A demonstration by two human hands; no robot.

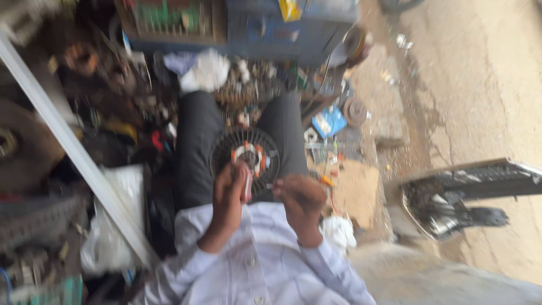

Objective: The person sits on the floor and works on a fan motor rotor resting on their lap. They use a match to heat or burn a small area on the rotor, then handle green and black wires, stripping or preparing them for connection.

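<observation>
Blurred frame; fine detail lost. Left hand [228, 195] is curled about a slim pinkish-white tool [248, 183], held upright, its tip toward the stator [250, 155]. Right hand [302, 197] is loosely closed; fingers seem to pinch something small near an orange wire [326, 182], but I cannot tell what, nor how firm the grip is. Stator: a round dark disc with an inner ring of white and orange winding heads, lying on the lap between the two dark-trousered knees [197, 141], just beyond the fingertips of both hands; the left hand overlaps its near edge, the right sits at its near right side. Judgement: the step in hand looks like work on the winding ring, the tool addressing one coil while the other hand tends a lead. A next move would call for a steady disc on the lap and a precise tool tip on a single coil head, since the coils sit close together. White shirt sleeves [339, 271] fill the near frame. Outward: cluttered ground of metal parts to the left, a pale bar [73, 152] running diagonally, a white bag [121, 192], a blue cabinet [282, 28] ahead, a blue packet [329, 121] near the right knee, a white rag [339, 231], and a motorbike part [463, 197] on the concrete at right.
</observation>
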